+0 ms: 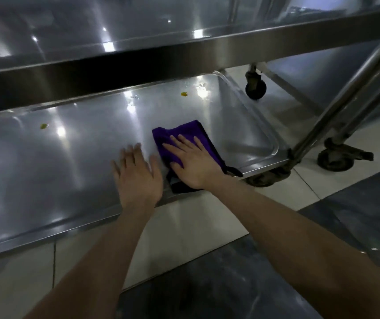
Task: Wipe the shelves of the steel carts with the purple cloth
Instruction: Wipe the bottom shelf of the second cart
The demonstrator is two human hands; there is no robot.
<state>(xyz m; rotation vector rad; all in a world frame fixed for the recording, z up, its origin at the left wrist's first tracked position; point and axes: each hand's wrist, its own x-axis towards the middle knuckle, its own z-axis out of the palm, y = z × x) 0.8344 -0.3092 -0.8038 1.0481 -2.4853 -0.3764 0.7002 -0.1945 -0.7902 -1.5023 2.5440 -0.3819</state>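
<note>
The purple cloth (179, 134) lies folded on the lower steel shelf (57, 171) of the cart, near its right front corner. My right hand (193, 164) presses flat on the cloth with straight, spread fingers. My left hand (138, 173) is just left of the cloth, fingers spread and blurred, over the bare shelf near its front edge; I cannot tell whether it touches the steel. Two small yellow spots (184, 94) (43, 126) and some water drops (133, 97) sit farther back on the shelf.
The upper shelf (138, 51) overhangs the back of the lower one. Slanted steel legs (345, 97) rise at the right, with caster wheels (255, 88) (338, 157) on the tiled floor (184, 226). A dark floor strip (230, 284) runs near me.
</note>
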